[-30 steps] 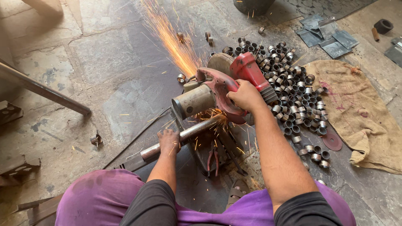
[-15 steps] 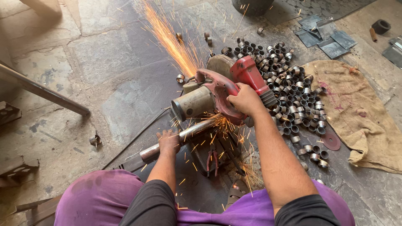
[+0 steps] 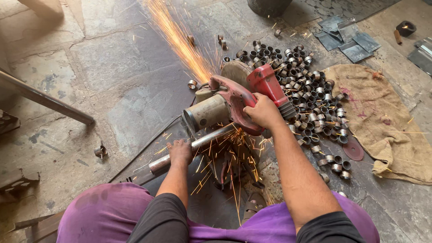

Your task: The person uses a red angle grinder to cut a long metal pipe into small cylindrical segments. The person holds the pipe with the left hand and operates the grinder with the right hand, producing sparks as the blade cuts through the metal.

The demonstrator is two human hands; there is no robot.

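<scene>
A red chop saw (image 3: 238,96) with a grey motor drum stands on the stone floor, its blade down on a steel pipe (image 3: 198,146). My right hand (image 3: 263,112) is closed around the saw's red handle. My left hand (image 3: 181,150) grips the pipe left of the cut. Orange sparks (image 3: 180,40) stream up and away to the far left, and more fall under the saw toward my knees.
A heap of several short cut metal rings (image 3: 306,90) lies right of the saw, next to a burlap sack (image 3: 382,121). Grey metal sheets (image 3: 346,38) lie at the far right. A long steel tube (image 3: 42,99) slants at left. A spare cutting disc (image 3: 353,150) rests by the sack.
The saw and both hands stay in place on the pipe. The sparks under the blade have spread wider toward my legs.
</scene>
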